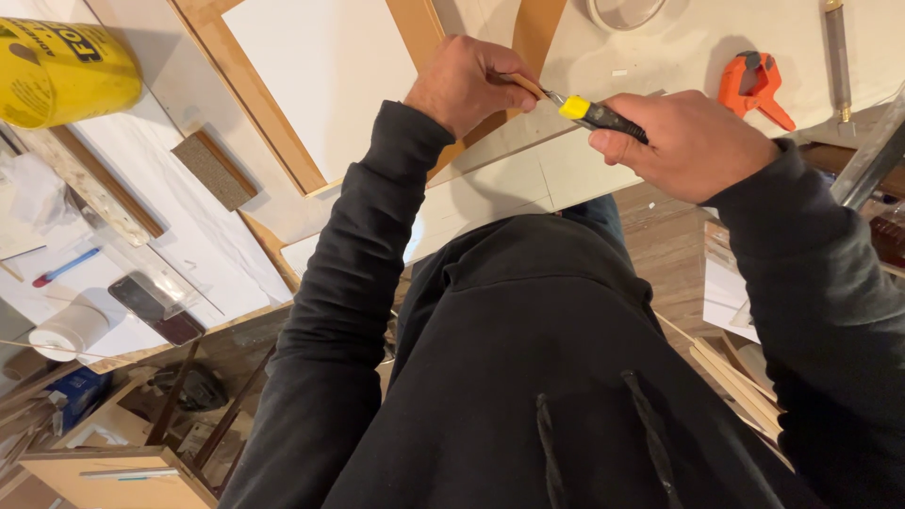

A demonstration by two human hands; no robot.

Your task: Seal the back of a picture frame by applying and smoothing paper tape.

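The head camera looks steeply down over a black hooded top and both black sleeves onto a white worktable (679,47). The right hand (693,141) is curled tight around the black grip of a utility knife (594,113) with a yellow collar; the fingers are fully wrapped on the handle and the thumb lies along its upper side. The thin metal blade points toward the left hand (467,83), and its tip meets a narrow wooden strip (523,85) that sticks out from that hand. The left hand's fingers are folded closed over the strip, pinching it between thumb and forefinger just short of the blade.

Taking the knife as the landmark: the strip lies touching its blade tip, on the side away from the handle. Directly beneath the knife sits a white board (500,184) at the table edge. Beyond the strip, further from the knife's handle, a wooden frame (273,113) surrounds a white panel. Well apart from the knife, past the frame, a brown sanding block (215,170) lies on the table, and further still a yellow canister (61,71) lies on its side. An orange spring clamp (754,85) rests near the knife, behind the right hand. Far below and past the left sleeve, a dark phone (156,309), a blue pen (66,267) and a white tape roll (68,332) lie on a lower surface.
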